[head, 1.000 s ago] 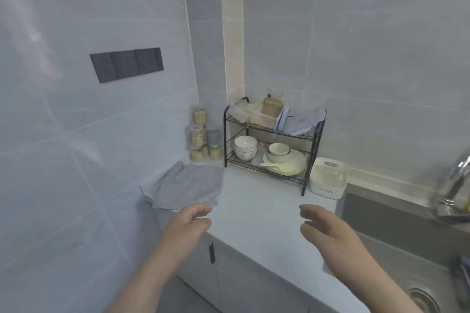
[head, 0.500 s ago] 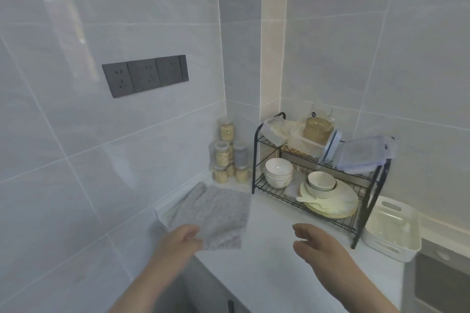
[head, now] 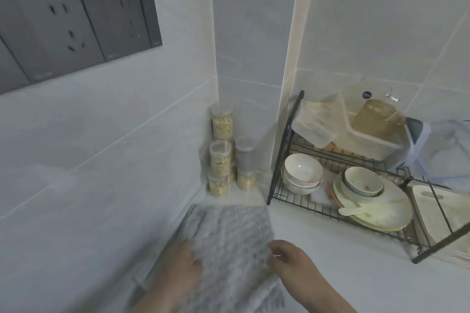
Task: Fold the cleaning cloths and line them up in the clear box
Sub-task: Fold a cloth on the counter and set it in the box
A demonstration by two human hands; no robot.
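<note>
No writing can be read. A small dark round sticker (head: 367,94) sits on the clear jug (head: 376,119) on top of the dish rack (head: 282,150), but its print is too small to make out. The tiny marks at the lower edge of the dark socket panel (head: 76,30) on the left wall are just as illegible.

The cleaning cloth (head: 229,241) is mottled grey and white, with a nubbly, towel-like surface. It lies spread out on the white counter (head: 330,262) close against the left wall, and its far edge reaches toward the corner. Its near end hangs at the counter's front edge and is blurred.

The left hand (head: 175,269) rests palm down on the left part of the cloth with its fingers fairly straight, though it is blurred. The right hand (head: 292,262) is at the cloth's right edge with its fingers (head: 277,258) bent and touching the fabric. Whether they pinch it cannot be told.

Clear jars (head: 221,160) of pale filling stand stacked 3 high in the corner beyond the cloth. The rack's lower shelf holds 2 nested white bowls (head: 302,173) and a bowl on pale plates (head: 381,208). A white basket (head: 442,211) stands behind the rack's right end.
</note>
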